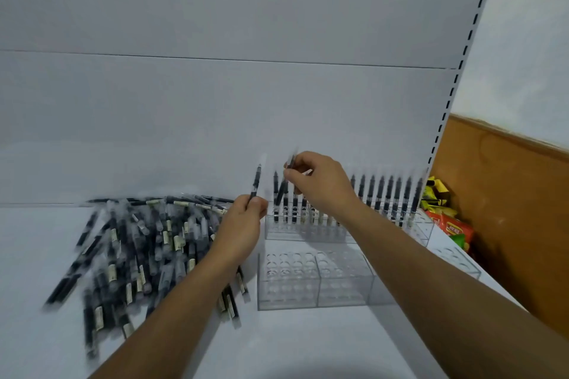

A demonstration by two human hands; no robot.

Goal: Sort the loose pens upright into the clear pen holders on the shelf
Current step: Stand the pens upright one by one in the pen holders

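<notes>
At centre frame the right hand (323,184) pinches a tilted pen (284,186) over the rear holder (308,229), likely to steer its lower end into a free hole; which hole is lost in blur. The left hand (246,217) has its fingers curled round an upright pen (255,181), apparently queued next. The loose pens (138,240) lie heaped at lower left, and the front holder (308,278) looks unfilled.
</notes>
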